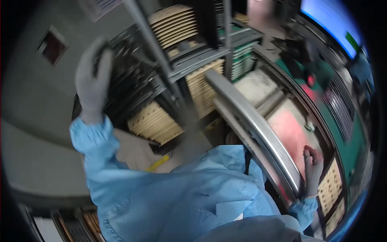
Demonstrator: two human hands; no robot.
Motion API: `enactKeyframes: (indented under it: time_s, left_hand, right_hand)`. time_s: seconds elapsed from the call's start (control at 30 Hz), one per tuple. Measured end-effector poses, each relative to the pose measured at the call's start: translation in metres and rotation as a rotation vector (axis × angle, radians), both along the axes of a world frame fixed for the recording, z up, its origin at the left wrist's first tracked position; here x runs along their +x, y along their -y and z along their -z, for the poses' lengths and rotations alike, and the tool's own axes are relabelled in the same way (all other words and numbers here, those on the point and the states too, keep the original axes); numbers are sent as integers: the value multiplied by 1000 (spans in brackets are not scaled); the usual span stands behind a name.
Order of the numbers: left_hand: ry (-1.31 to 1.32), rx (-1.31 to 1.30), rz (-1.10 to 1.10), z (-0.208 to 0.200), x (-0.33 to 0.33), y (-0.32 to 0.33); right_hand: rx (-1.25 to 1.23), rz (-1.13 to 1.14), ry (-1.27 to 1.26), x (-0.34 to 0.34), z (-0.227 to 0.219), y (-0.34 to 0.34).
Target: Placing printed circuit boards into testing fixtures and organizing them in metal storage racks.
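My left hand (92, 78), in a grey glove, is raised beside a dark rack (131, 60). Its fingers are apart, and nothing shows between them. Motion blurs this hand. My right hand (312, 169), gloved too, is on the other side, at the lower end of a recessed pale panel (284, 121) lit pink. Its fingers are bent together at the panel's edge; what they hold, if anything, cannot be made out. A curved metal bar (258, 121) runs between my body and the panel.
Stacks of cream slotted trays (155, 123) fill the rack, with more cream trays (173, 26) above. Green trays (243, 60) stand behind the bar. A green work surface (342, 137) lies at the right, below a bright screen (330, 24). Metal posts (147, 36) rise nearby.
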State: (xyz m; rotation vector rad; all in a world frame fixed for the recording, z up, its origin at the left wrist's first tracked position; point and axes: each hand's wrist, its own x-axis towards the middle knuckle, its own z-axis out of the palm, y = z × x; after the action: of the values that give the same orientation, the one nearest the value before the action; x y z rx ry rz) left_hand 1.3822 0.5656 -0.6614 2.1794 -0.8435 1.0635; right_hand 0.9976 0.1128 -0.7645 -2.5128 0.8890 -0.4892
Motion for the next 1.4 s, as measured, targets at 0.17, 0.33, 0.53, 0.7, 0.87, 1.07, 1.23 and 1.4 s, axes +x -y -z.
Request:
enactKeyframes:
  time_s: [0.17,0.33,0.53,0.7,0.87,1.07,1.23,1.4]
  left_hand:
    - [-348,632,-858,-3,69,-211]
    - [-417,289,-470,-7,154,-84]
    - [-754,-79,-64,56,130,-89]
    - [-1065,-359,-89,58,61,-268]
    - [-1037,-400,-276,-17,-47,-223]
    - [-498,-909,34,-28,-125,-179]
    - [-565,-1038,320,-7,-130,-105]
    - [-843,-766,571,23,-119,-17]
  right_hand:
    - [-377,-663,150,37,-13,-33]
    - [253,-471,405,89,-18,-24]
    - [196,-413,310,85,-4,-27]
    - [80,-716,135,98,12,-38]
    - [-27,-491,377,97,8,-41]
    - [-161,-247,1908,17,-80,-3]
    - [244,-846,735,76,-8,-78]
    - [668,-751,348,83,-58,-110]
